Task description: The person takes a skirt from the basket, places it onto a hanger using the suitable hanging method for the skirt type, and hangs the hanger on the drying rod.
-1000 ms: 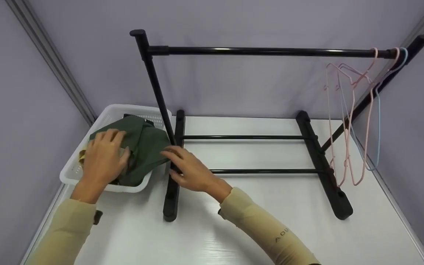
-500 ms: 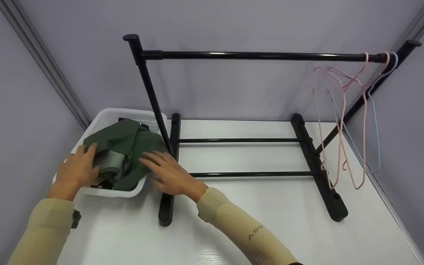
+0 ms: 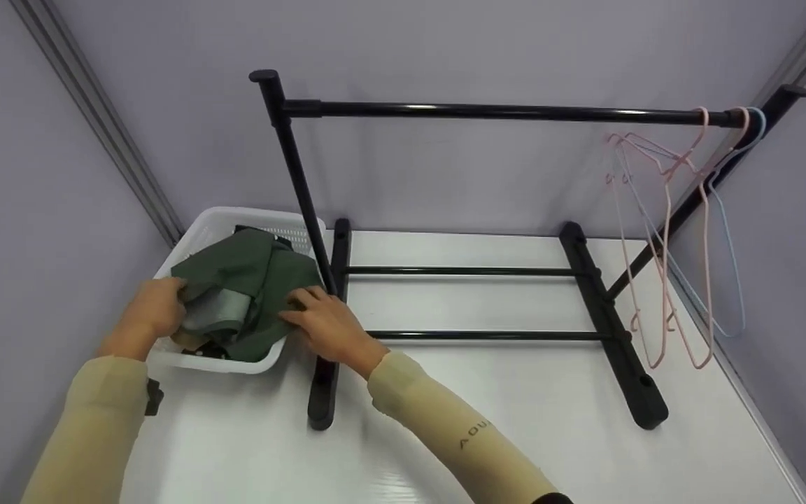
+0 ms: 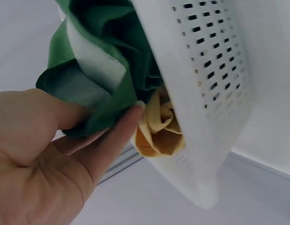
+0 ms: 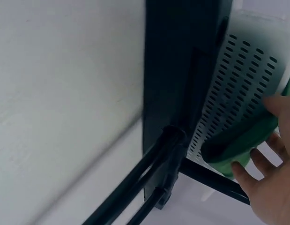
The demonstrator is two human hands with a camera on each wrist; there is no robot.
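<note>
In the head view, the left hand [image 3: 154, 308] is at the left edge of a white plastic basket with holes in its walls [image 3: 235, 367]. This hand pinches the border of a dark green cloth garment [image 3: 256, 273] between thumb and fingers; the left wrist view shows this pinch clearly. The garment lies in a heap in the basket, and near the left hand its light grey inner side [image 3: 224, 311] is turned outward. The right hand [image 3: 326, 325] is at the right edge of the basket, beside the right end of the garment. Its fingers are spread and a little bent, with the thumb apart from them; whether they touch the cloth, I cannot tell.

Under the garment, a yellow-orange folded cloth [image 4: 159, 133] shows near the rim of the basket. The basket stands toward the left rear corner of a white flat bench [image 3: 487, 399]. Just to the right of it stands a black tubular clothes rack [image 3: 487, 112]. Near the right end of its top bar hang two thin pink hangers [image 3: 706, 126] and one light blue hanger [image 3: 763, 127].
</note>
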